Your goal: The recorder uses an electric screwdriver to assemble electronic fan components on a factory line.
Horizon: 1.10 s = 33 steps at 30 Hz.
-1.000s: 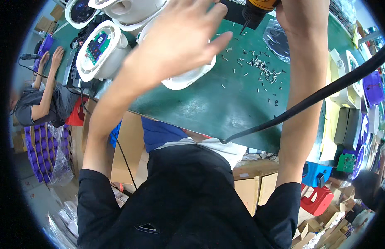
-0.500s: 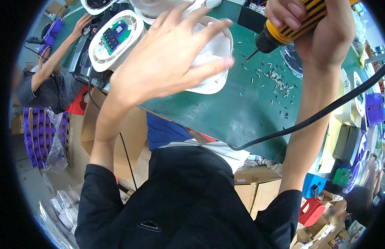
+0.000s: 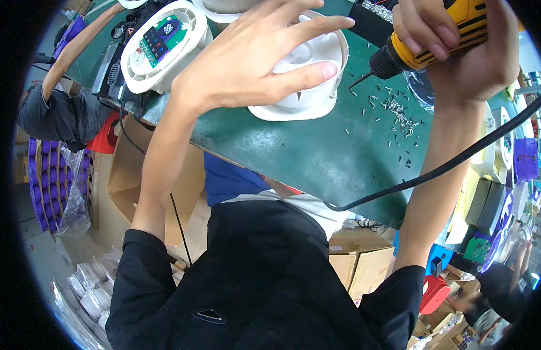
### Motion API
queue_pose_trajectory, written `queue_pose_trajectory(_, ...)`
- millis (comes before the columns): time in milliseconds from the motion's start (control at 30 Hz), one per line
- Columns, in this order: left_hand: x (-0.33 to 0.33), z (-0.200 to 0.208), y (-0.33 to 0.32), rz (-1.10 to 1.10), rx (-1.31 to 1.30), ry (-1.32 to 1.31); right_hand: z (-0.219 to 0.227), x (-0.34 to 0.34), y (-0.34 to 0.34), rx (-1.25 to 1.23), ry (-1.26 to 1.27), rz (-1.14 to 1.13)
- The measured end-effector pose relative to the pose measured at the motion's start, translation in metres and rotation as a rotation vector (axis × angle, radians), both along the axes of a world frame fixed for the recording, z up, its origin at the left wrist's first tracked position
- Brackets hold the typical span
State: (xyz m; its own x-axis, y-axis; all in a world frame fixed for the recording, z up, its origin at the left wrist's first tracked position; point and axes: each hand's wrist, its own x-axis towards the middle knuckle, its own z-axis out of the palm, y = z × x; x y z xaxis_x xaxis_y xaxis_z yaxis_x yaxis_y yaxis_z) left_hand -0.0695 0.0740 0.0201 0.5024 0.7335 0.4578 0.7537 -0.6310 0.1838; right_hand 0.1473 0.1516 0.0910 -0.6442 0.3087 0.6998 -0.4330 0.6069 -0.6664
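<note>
Two hands work here: your right hand [image 3: 457, 52], upper right of the frame, is clamped on the yellow corded screwdriver [image 3: 425, 41], bit tip clear of the work. Your left hand [image 3: 253, 64] hovers spread open above the white round fan housing [image 3: 305, 87], top centre on the green desk [image 3: 317, 151]. That housing looks like light, stiff, thin plastic; take it by the outer rim, not the inner ribs. Loose screws [image 3: 398, 114] lie just beside it.

A black short-sleeved shirt [image 3: 264, 280] with a small triangular patch [image 3: 210, 315] on its front is worn over a white undershirt [image 3: 305, 204], both forearms being left bare from the sleeve hems down.
</note>
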Motion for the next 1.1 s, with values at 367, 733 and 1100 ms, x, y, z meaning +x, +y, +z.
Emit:
queue_pose_trajectory(367,0.024,-0.007,-0.009,0.216,0.102,-0.013,-0.01,-0.008,-0.008,-0.452,0.242,0.093)
queue_pose_trajectory(733,0.023,-0.01,-0.009,0.219,0.137,-0.006,0.003,0.002,0.008,-0.05,-0.004,-0.114)
queue_pose_trajectory(1100,0.02,-0.013,-0.008,0.227,0.14,0.026,-0.012,-0.013,-0.037,-0.547,0.258,-0.031)
